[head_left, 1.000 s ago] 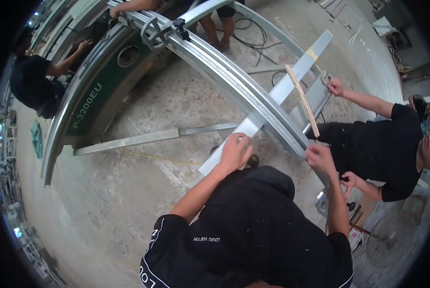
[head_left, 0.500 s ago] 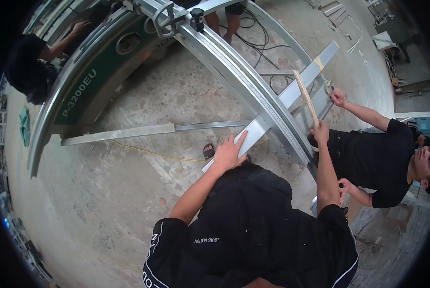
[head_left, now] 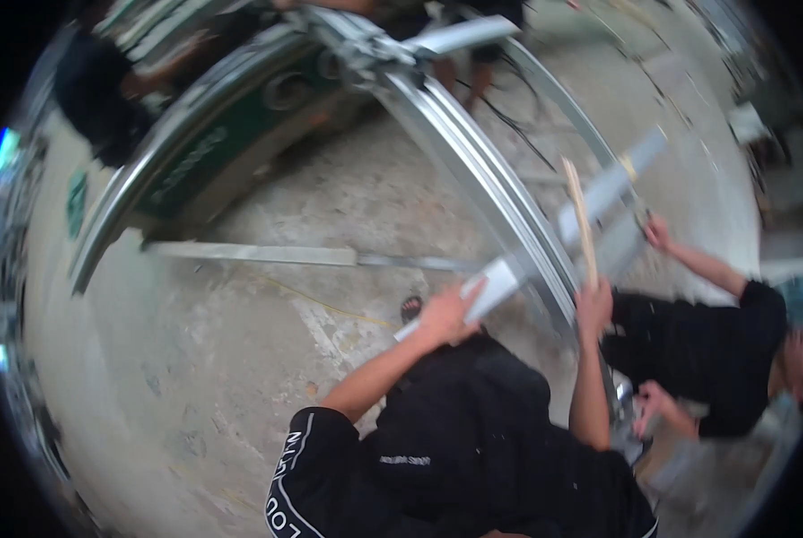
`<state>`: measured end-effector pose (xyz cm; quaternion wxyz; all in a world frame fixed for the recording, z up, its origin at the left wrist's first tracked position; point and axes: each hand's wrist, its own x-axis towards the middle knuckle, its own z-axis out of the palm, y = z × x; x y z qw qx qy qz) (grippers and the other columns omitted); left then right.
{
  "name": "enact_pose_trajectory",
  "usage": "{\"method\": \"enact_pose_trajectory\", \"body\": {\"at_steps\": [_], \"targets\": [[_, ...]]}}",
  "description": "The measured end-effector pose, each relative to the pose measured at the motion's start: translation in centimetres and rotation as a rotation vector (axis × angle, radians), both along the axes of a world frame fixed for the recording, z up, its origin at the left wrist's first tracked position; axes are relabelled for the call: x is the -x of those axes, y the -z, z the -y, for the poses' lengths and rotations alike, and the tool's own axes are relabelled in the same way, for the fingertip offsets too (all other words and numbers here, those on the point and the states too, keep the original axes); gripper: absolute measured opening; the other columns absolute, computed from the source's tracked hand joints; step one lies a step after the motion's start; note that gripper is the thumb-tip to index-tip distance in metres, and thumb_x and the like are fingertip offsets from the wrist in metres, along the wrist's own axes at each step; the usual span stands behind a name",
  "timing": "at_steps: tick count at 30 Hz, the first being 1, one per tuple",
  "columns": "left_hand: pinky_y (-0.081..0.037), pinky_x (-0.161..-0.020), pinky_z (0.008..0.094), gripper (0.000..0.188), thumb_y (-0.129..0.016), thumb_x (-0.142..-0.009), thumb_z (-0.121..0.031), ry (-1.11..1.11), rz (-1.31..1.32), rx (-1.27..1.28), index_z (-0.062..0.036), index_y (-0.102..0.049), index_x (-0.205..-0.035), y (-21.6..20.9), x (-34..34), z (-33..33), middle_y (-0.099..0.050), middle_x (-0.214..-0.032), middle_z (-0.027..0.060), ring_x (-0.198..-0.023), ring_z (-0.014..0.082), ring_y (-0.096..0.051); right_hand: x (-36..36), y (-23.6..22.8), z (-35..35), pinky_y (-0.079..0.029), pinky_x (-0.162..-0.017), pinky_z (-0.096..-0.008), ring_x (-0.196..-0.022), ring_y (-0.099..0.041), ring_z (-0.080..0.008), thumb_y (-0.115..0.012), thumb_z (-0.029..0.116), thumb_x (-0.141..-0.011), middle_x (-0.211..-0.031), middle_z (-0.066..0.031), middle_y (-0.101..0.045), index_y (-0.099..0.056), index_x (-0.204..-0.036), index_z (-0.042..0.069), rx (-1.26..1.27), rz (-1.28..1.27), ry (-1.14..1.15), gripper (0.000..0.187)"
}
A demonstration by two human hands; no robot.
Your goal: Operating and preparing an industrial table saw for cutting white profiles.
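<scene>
My left hand is wrapped over the near end of a flat silver-grey bar. This bar slants away to the right, passing beneath a long aluminium rail and out on its far side. A band of yellowish tape circles the bar near its far end. Upright in my right hand is a thin wooden stick, gripped at its lower end just right of the rail. Motion blurs the picture.
A saw machine with a green panel stands at upper left, a thin arm reaching from it toward the rail. One co-worker is close on my right, another at far left. Black cables lie on the floor.
The view has shifted, so most of the scene sits lower and further right. Both hands keep their holds on the bar and the stick.
</scene>
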<state>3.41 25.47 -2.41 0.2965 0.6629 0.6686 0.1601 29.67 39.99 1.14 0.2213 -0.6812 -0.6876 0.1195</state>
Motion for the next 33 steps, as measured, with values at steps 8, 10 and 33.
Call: {"method": "enact_pose_trajectory", "body": {"at_steps": [8,10,33], "targets": [[-0.047,-0.075,0.0418,0.08,-0.059,-0.072,-0.034,-0.007,-0.008,-0.034,-0.0205,-0.014,-0.136,-0.3,-0.6,0.3,-0.037,-0.119,0.0199,-0.099,0.0367,-0.046,-0.1,0.3,1.1,-0.04,-0.07,-0.0411,-0.084,-0.051,-0.0353,-0.054,0.025,-0.08,-0.091,-0.0172,-0.055,-0.05,-0.1,0.003,-0.15,0.112,-0.023,0.03],[-0.047,-0.075,0.0419,0.08,-0.059,-0.072,-0.034,-0.01,-0.011,-0.036,-0.0205,-0.013,-0.136,-0.4,-0.4,0.2,-0.037,-0.119,0.0197,-0.099,0.0367,-0.046,-0.2,0.6,1.0,-0.04,-0.07,-0.0408,-0.084,-0.052,-0.0354,-0.052,0.024,-0.081,-0.092,-0.0173,-0.055,-0.05,-0.1,0.003,-0.171,0.087,-0.054,0.029],[-0.048,-0.071,0.0425,0.079,-0.059,-0.072,-0.031,-0.022,0.034,-0.059,-0.0212,-0.014,-0.135,0.2,-0.2,0.1,-0.038,-0.116,0.0195,-0.097,0.0367,-0.047,-0.6,1.4,0.3,-0.041,-0.064,-0.0405,-0.075,-0.056,-0.0332,-0.051,0.029,-0.081,-0.082,-0.0141,-0.059,-0.051,-0.098,0.009,-0.156,0.126,-0.019,0.026]]}}
